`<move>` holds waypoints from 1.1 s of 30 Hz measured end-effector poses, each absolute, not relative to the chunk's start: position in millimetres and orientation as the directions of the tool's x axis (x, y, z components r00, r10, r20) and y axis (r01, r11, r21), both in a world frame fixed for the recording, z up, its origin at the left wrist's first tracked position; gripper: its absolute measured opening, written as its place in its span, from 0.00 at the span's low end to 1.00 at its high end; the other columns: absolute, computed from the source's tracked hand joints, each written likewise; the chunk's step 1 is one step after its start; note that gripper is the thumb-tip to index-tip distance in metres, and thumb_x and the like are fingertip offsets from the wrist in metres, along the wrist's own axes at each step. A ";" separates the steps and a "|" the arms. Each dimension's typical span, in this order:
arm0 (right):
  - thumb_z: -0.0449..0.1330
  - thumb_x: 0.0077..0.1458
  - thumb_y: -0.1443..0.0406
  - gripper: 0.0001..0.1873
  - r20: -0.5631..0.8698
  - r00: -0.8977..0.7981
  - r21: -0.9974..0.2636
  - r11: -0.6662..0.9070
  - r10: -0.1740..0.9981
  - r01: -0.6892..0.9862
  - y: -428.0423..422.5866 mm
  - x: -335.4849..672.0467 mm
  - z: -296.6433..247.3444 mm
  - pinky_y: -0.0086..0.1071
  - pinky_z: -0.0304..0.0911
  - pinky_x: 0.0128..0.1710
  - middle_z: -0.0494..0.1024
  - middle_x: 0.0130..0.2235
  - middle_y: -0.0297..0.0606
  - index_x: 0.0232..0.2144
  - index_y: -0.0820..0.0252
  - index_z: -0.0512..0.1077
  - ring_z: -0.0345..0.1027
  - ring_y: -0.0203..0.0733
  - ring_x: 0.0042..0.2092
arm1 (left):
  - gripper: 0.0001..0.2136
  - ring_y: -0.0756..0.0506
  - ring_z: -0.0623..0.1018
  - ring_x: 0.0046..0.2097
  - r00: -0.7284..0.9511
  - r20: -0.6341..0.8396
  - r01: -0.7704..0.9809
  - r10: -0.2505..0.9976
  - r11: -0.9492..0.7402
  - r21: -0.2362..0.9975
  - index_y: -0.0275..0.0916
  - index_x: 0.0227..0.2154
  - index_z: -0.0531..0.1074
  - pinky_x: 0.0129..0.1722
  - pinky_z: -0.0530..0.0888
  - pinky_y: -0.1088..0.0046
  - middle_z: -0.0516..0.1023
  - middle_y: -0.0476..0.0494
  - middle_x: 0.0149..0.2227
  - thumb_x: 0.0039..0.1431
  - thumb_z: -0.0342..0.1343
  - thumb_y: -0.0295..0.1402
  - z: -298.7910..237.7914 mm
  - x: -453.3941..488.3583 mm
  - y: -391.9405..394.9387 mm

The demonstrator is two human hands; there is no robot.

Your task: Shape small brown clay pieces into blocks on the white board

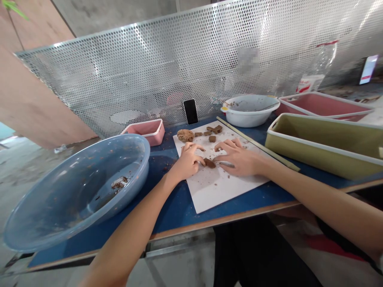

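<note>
A small brown piece of clay (209, 163) lies on a white board (206, 198) between my two hands. My left hand (188, 161) has bent fingers, with the thumb and fingertip against the clay's left end. From the other side, my right hand (237, 157) rests on the board with its fingers spread, one fingertip close to or touching the clay. Beyond the hands sit a larger rough lump of clay (185, 135) and several small clay pieces (212, 138). Crumbs are scattered over the board.
A large blue basin (74, 187) stands left, a small pink tub (154, 133) behind it. A phone (190, 111) leans against a perforated metal screen. Along the board's right edge lies a thin stick (260, 145), with a white basin (249, 115) and green bin (323, 153) beyond.
</note>
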State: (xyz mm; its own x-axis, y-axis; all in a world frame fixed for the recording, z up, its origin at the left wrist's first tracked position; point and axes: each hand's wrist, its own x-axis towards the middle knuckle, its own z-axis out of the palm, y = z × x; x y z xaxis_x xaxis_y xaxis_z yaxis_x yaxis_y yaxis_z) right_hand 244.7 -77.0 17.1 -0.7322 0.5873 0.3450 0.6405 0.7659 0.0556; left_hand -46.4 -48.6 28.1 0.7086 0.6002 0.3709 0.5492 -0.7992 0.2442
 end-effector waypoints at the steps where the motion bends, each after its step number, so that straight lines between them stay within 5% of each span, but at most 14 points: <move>1: 0.54 0.74 0.59 0.19 0.342 -0.719 0.051 0.751 0.606 0.658 -77.0 244.2 17.2 0.60 0.58 0.62 0.72 0.65 0.54 0.54 0.52 0.85 0.66 0.64 0.63 | 0.24 0.33 0.68 0.66 0.703 0.377 0.554 0.604 -0.796 0.242 0.46 0.35 0.90 0.73 0.67 0.39 0.76 0.41 0.62 0.54 0.52 0.13 28.2 -46.5 -48.4; 7: 0.53 0.76 0.56 0.22 0.327 -0.722 0.042 0.753 0.610 0.656 -77.6 241.9 17.9 0.58 0.58 0.60 0.72 0.64 0.54 0.60 0.49 0.82 0.68 0.64 0.61 | 0.24 0.33 0.67 0.66 0.702 0.367 0.569 0.610 -0.791 0.225 0.47 0.35 0.90 0.73 0.66 0.38 0.76 0.42 0.63 0.54 0.53 0.13 28.1 -47.1 -46.5; 18: 0.51 0.78 0.53 0.24 0.316 -0.715 0.042 0.743 0.624 0.668 -76.9 237.1 12.6 0.57 0.60 0.57 0.72 0.63 0.55 0.58 0.52 0.83 0.65 0.66 0.63 | 0.23 0.33 0.67 0.66 0.690 0.383 0.584 0.615 -0.785 0.208 0.45 0.33 0.89 0.72 0.67 0.38 0.77 0.42 0.62 0.55 0.53 0.14 25.9 -48.2 -44.7; 25: 0.50 0.79 0.51 0.26 0.329 -0.696 -0.041 0.746 0.638 0.664 -79.2 235.1 14.4 0.57 0.60 0.58 0.73 0.62 0.53 0.68 0.45 0.78 0.65 0.64 0.61 | 0.20 0.32 0.69 0.64 0.497 0.545 0.698 0.676 -0.684 0.212 0.43 0.30 0.87 0.65 0.70 0.40 0.80 0.39 0.57 0.58 0.52 0.16 26.0 -49.7 -45.5; 33: 0.52 0.79 0.53 0.24 0.291 -0.748 -0.060 0.792 0.596 0.608 -85.4 230.3 18.4 0.57 0.60 0.57 0.71 0.64 0.52 0.67 0.44 0.79 0.62 0.64 0.62 | 0.19 0.33 0.69 0.62 0.444 0.589 0.704 0.675 -0.670 0.238 0.44 0.34 0.87 0.66 0.68 0.41 0.80 0.39 0.56 0.59 0.52 0.18 23.7 -47.3 -45.7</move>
State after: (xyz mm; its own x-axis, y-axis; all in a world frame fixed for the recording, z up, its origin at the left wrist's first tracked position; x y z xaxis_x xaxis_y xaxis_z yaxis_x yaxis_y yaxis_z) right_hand 230.3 -85.4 18.4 -0.7482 0.5960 0.2914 0.6077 0.7919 -0.0595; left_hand -47.3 -45.7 23.7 0.4438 0.6752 0.5892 0.7035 -0.6698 0.2377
